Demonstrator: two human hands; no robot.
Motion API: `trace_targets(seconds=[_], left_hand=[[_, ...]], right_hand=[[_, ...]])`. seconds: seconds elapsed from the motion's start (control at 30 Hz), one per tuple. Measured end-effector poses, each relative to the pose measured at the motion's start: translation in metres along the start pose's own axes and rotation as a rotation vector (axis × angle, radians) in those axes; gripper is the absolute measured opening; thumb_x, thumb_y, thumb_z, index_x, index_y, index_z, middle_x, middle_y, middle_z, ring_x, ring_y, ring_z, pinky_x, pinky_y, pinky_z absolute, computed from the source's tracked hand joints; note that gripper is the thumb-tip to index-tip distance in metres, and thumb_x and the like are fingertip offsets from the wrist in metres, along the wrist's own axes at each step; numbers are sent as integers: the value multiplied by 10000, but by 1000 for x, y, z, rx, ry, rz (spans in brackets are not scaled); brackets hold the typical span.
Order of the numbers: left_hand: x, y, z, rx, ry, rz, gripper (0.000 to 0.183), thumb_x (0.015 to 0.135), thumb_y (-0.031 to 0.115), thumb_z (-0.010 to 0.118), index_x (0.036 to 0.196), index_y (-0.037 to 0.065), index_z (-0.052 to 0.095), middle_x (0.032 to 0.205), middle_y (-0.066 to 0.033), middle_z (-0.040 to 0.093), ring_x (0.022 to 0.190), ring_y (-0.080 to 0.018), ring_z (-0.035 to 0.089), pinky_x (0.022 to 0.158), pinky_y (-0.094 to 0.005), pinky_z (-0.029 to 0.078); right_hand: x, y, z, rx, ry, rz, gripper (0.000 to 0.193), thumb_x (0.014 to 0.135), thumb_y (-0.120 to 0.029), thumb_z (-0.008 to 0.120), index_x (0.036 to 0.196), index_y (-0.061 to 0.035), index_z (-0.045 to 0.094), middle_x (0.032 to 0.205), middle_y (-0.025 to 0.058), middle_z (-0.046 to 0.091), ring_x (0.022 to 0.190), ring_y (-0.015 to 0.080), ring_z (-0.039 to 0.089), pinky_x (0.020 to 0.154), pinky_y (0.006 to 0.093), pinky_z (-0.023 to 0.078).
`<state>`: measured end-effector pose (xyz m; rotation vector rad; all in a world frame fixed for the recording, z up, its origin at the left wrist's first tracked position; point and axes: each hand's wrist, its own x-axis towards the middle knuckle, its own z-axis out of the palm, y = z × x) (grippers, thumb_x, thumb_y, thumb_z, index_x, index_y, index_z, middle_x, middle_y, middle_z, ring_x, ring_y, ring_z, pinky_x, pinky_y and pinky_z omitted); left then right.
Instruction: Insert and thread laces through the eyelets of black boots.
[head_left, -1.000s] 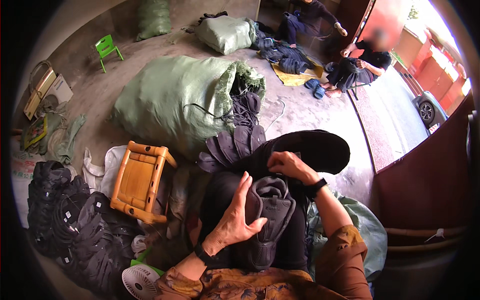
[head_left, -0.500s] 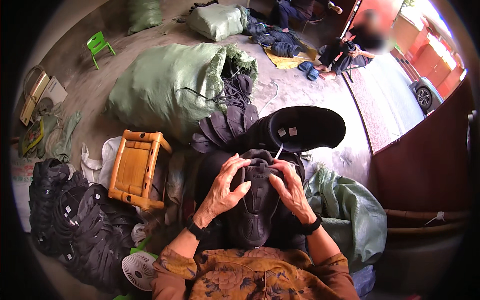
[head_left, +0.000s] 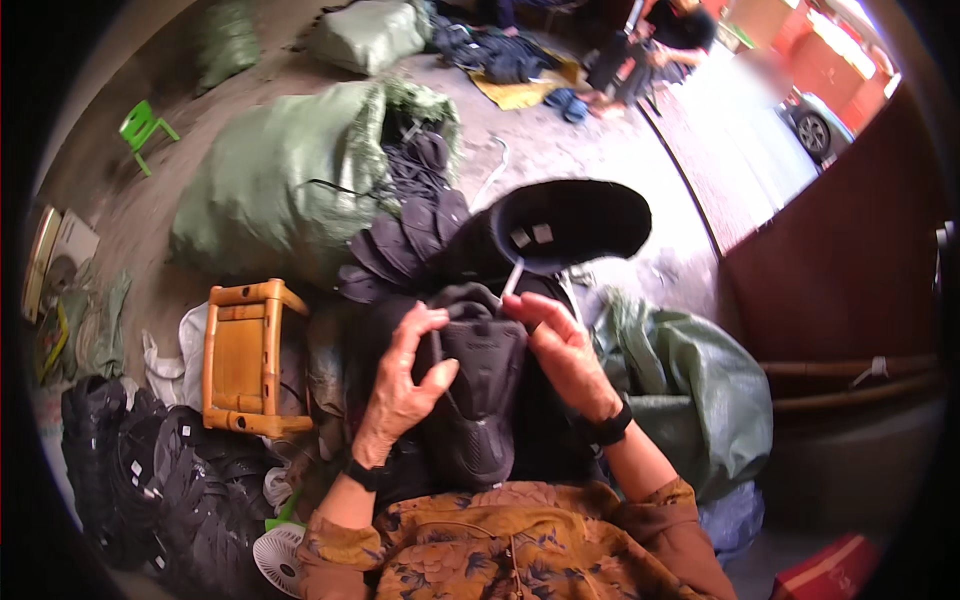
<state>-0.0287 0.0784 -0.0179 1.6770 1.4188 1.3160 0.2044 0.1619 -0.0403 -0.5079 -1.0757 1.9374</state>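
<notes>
A black shoe upper (head_left: 480,400) rests on my lap, its toe toward me. My left hand (head_left: 405,385) grips its left edge by the collar, fingers curled over the rim and thumb apart. On the other side, my right hand (head_left: 562,350) has its fingers drawn together at the collar, against the lower end of a thin white strip (head_left: 514,275). Just beyond lies a dark, wide-mouthed piece (head_left: 600,215) with two pale labels inside. Several black shoe uppers (head_left: 400,240) fan out to its left.
A big pale green sack (head_left: 270,180) spills black uppers. A bamboo stool (head_left: 240,355), a heap of black shoes (head_left: 180,480) and a white fan (head_left: 278,556) stand left. A green sack (head_left: 690,400) lies right. Another person (head_left: 660,60) sits near the doorway.
The whole view has shifted, so most things sit further left. My right thumb has come off the shoe upper's face, and that hand has drawn slightly off to the side. The left hand keeps its hold.
</notes>
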Motion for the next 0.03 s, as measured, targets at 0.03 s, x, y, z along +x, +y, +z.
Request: trace_targets(seconds=[0.03], left_hand=[[-2,-2,-1,-18,-18,-36,536,791,126,658,1300,45,512,1373,-144,525,1401,-357,363,1169,-423,250]], right_hand=[[-7,-1,-10,148,91,23,507,961,-225,633,1404,-61,449,1481,153,442,1360,276,429,1164,427,287]])
